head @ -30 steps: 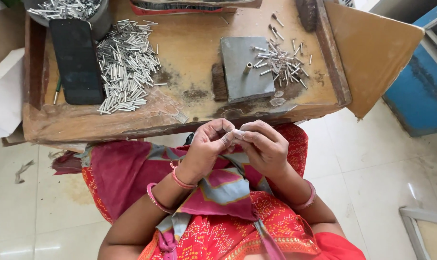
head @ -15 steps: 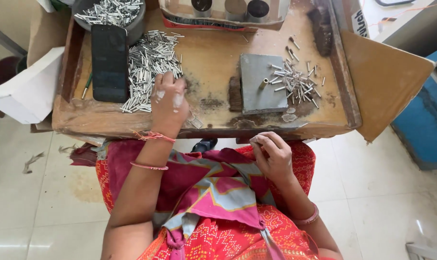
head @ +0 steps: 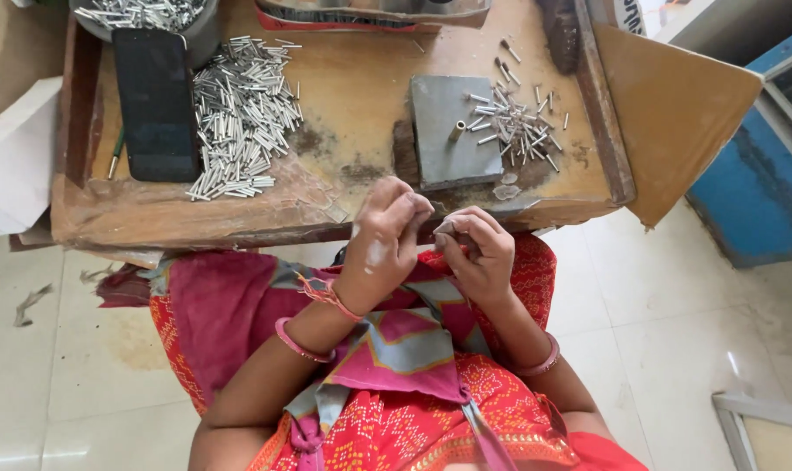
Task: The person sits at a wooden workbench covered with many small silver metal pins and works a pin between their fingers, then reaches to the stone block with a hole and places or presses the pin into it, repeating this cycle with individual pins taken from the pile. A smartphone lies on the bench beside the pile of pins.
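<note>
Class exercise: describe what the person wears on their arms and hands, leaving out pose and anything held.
Both forearms are bare, without sleeves. The left hand has whitish powdery smudges; its wrist carries a pink bangle and an orange-red thread. The right hand wrist has a pink bangle.

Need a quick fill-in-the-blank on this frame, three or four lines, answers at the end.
1. The black phone lies to the ____ of the large pile of metal tubes.
2. One tube stands upright on the ____ metal plate.
3. The left hand and right hand meet just in front of the ____ tray.
4. Both wrists carry ____ bangles.

Answers: left; grey; wooden; pink
</note>
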